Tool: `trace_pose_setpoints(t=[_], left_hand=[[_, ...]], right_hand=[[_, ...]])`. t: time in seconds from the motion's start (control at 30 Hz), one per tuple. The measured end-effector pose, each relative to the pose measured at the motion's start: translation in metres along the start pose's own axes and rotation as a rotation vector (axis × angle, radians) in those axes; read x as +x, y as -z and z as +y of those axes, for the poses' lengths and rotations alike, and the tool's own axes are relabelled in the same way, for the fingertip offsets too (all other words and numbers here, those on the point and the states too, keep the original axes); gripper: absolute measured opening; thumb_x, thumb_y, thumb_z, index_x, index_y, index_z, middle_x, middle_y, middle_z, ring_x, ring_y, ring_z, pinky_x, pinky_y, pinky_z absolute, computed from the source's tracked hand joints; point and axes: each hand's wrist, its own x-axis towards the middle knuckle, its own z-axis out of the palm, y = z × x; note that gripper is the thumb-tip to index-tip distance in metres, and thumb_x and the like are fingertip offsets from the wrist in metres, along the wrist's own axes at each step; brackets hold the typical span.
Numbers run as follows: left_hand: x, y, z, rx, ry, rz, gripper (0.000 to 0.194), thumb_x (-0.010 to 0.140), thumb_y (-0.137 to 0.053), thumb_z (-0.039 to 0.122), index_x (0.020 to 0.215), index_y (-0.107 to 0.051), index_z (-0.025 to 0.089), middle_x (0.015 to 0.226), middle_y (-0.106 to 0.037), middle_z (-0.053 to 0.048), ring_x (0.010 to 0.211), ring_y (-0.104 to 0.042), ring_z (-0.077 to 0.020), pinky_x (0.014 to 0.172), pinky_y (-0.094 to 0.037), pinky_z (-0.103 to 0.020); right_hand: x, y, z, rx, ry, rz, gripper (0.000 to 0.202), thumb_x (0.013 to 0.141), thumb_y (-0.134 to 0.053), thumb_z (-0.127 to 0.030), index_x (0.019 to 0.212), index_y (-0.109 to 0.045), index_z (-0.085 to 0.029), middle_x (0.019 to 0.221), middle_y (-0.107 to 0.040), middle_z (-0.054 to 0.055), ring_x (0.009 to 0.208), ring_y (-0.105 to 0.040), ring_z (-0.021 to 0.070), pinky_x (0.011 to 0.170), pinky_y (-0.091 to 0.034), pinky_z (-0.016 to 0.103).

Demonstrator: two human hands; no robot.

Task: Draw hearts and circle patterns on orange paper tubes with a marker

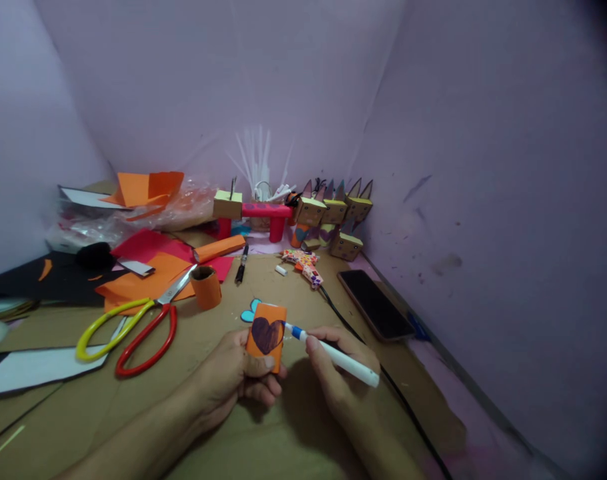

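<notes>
Colouring looks like the step in hand: we see the left grip (231, 375) closed on the orange piece (272, 312), above the cardboard-covered counter (243, 443); the right grip (335, 385) holds the marker (347, 363), tip near the dark heart (266, 335) (contact unclear). Next move calls for steady, edge-careful strokes.

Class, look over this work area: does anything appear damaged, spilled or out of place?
The right-hand wall has dark smudges, odd against its pale surface. On the left, red paper and orange paper lie jumbled with scissors partly on top, which looks untidy. Nothing looks spilled.
</notes>
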Motion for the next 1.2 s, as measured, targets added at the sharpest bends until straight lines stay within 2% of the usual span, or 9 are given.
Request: trace_pose_setpoints(t=[0.27, 0.4, 0.57, 0.77, 0.87, 1.03, 1.2], left_hand=[[0.0002, -0.0001, 0.0002, 0.001, 0.0, -0.012, 0.019, 0.062, -0.064, 0.013, 0.077, -0.052, 0.011, 0.064, -0.064, -0.006, 0.044, -0.057, -0.0101, 0.04, -0.048, -0.019], [0.0, -0.0001, -0.0004, 0.008, -0.003, -0.008, 0.022, 0.063, -0.064, 0.013, 0.081, -0.052, 0.011, 0.065, -0.065, -0.007, 0.045, -0.057, -0.0104, 0.041, -0.048, -0.019], [-0.0009, -0.0005, -0.0005, -0.001, 0.003, 0.007, 0.024, 0.06, -0.066, 0.013, 0.079, -0.052, 0.011, 0.065, -0.065, -0.007, 0.044, -0.057, -0.0109, 0.041, -0.048, -0.02], [-0.0002, -0.0005, 0.0002, -0.014, 0.009, 0.005, 0.023, 0.058, -0.067, 0.014, 0.075, -0.051, 0.011, 0.064, -0.064, -0.007, 0.044, -0.057, -0.0106, 0.039, -0.048, -0.019], [0.0004, 0.0001, -0.0001, -0.014, 0.015, -0.009, 0.022, 0.059, -0.066, 0.014, 0.075, -0.051, 0.011, 0.064, -0.065, -0.007, 0.044, -0.057, -0.0105, 0.04, -0.048, -0.019], [0.0006, 0.0007, -0.0008, -0.008, 0.007, 0.007, 0.025, 0.059, -0.067, 0.014, 0.078, -0.051, 0.012, 0.064, -0.066, -0.007, 0.044, -0.057, -0.0108, 0.04, -0.048, -0.019], [0.0004, 0.0004, 0.0002, -0.013, 0.012, 0.015, 0.024, 0.058, -0.069, 0.016, 0.073, -0.05, 0.012, 0.063, -0.065, -0.007, 0.043, -0.057, -0.0112, 0.04, -0.048, -0.02]], right_hand=[[-0.0037, 0.0017, -0.0016, 0.026, 0.04, -0.048, 0.016, 0.075, -0.057, -0.026, 0.062, -0.062, -0.017, 0.05, -0.057, -0.001, 0.042, -0.051, 0.0106, 0.041, -0.036, 0.021], [-0.0027, 0.002, 0.0, 0.055, 0.038, -0.005, 0.013, 0.076, -0.057, -0.025, 0.068, -0.064, -0.017, 0.054, -0.059, -0.001, 0.045, -0.054, 0.0112, 0.043, -0.039, 0.021], [0.0001, -0.0015, 0.0042, 0.039, 0.077, -0.015, 0.01, 0.077, -0.057, -0.022, 0.075, -0.066, -0.017, 0.062, -0.064, 0.002, 0.053, -0.06, 0.0134, 0.048, -0.045, 0.021], [-0.0016, 0.0009, 0.0035, 0.016, 0.104, -0.078, 0.013, 0.076, -0.057, -0.022, 0.066, -0.064, -0.017, 0.052, -0.059, -0.001, 0.045, -0.053, 0.0112, 0.043, -0.04, 0.02], [-0.0023, 0.0028, 0.0011, 0.012, 0.073, -0.071, 0.017, 0.075, -0.057, -0.024, 0.061, -0.062, -0.018, 0.049, -0.057, -0.001, 0.043, -0.052, 0.0111, 0.044, -0.039, 0.021], [-0.0018, 0.0016, 0.0012, 0.029, 0.01, 0.021, 0.014, 0.076, -0.057, -0.027, 0.068, -0.065, -0.017, 0.055, -0.061, 0.0, 0.046, -0.055, 0.0123, 0.043, -0.041, 0.021], [-0.0021, 0.0009, 0.0026, 0.029, -0.026, 0.022, 0.014, 0.077, -0.058, -0.028, 0.07, -0.065, -0.018, 0.056, -0.061, 0.0, 0.047, -0.055, 0.0123, 0.045, -0.043, 0.021]])
